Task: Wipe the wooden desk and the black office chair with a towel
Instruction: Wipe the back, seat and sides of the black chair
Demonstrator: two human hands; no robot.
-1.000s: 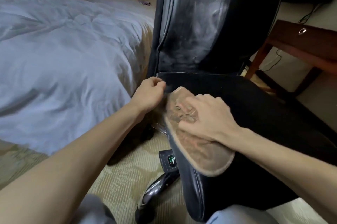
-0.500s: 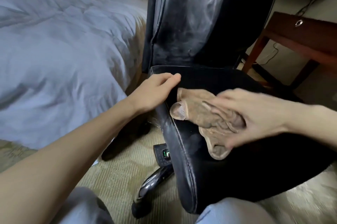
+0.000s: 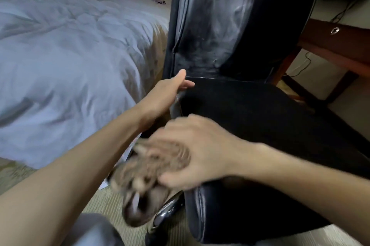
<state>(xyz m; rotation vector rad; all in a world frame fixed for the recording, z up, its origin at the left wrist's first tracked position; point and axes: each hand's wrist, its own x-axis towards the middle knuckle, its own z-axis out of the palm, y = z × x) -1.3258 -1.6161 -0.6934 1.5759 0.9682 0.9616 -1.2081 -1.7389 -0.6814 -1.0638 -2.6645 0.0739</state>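
Note:
The black office chair [image 3: 260, 117] fills the middle, its scuffed backrest [image 3: 218, 17] upright behind the seat. My left hand [image 3: 169, 93] rests with straight fingers on the seat's back left corner. My right hand [image 3: 196, 151] is blurred at the seat's front left edge and grips the brown towel [image 3: 144, 187] between fingers and thumb. The towel hangs past the seat's edge above the floor. A corner of the wooden desk [image 3: 340, 45] shows behind the chair at the right.
A bed with a white duvet [image 3: 66, 61] stands close on the left of the chair. The chair's chrome base leg [image 3: 167, 212] sticks out below the seat over the beige carpet [image 3: 104, 203]. Cables run along the wall behind the desk.
My right hand has swept the towel from the middle of the seat toward me and off its front left edge. My left hand has slid back toward the backrest.

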